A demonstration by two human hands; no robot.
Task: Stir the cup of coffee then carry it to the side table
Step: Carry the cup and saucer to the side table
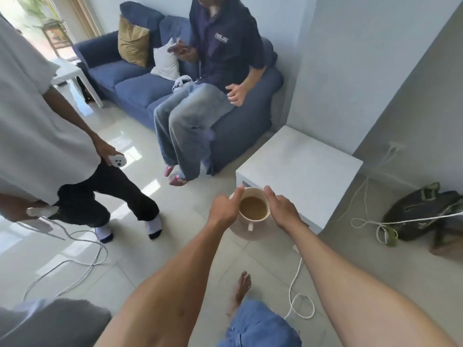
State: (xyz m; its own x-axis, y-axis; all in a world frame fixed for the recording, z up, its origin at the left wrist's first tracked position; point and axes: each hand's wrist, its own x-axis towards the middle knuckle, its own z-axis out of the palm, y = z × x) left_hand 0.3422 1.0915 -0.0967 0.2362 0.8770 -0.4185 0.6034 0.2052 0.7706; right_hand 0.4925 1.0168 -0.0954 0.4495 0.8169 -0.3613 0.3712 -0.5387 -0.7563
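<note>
A cream cup of coffee (253, 209) rests on a matching saucer (248, 232), held in the air above the tiled floor. My left hand (225, 209) grips the cup's left side, thumb on the rim. My right hand (283, 209) clasps its right side. The cup's handle points toward me. The white side table (300, 166) stands just beyond the cup, at the right end of the sofa. No spoon shows.
A seated person (200, 96) occupies the blue sofa (130, 78) ahead. Another person (50, 146) stands at the left holding a controller. White cables (298, 296) trail over the floor. A dark bag (426, 214) lies right of the table. My bare foot (240, 291) is below.
</note>
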